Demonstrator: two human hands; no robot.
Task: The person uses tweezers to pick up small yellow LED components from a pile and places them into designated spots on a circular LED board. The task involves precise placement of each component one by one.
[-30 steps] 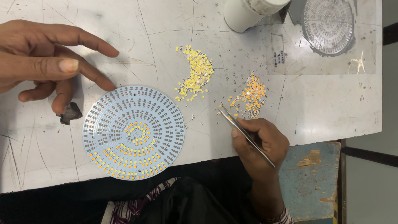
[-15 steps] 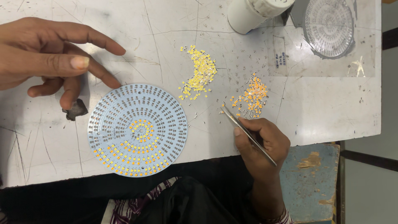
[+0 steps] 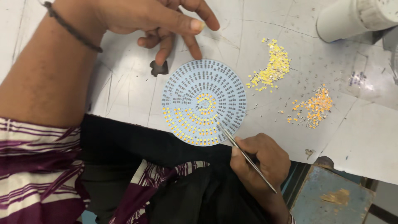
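On the scratched white table, the right hand pinches tweezers, tip seemingly touching the round LED board. Left hand, fingers loosely spread, hovers above it; white container beyond.

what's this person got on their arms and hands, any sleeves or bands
Both hands are bare, no gloves or rings visible. The left hand has a thin dark cord bracelet at the wrist and a short maroon-and-white striped sleeve further up. The right hand and forearm show no band.

Shiny metal tweezers, matt pale-blue round circuit board, scratched white painted table, striped cloth sleeve
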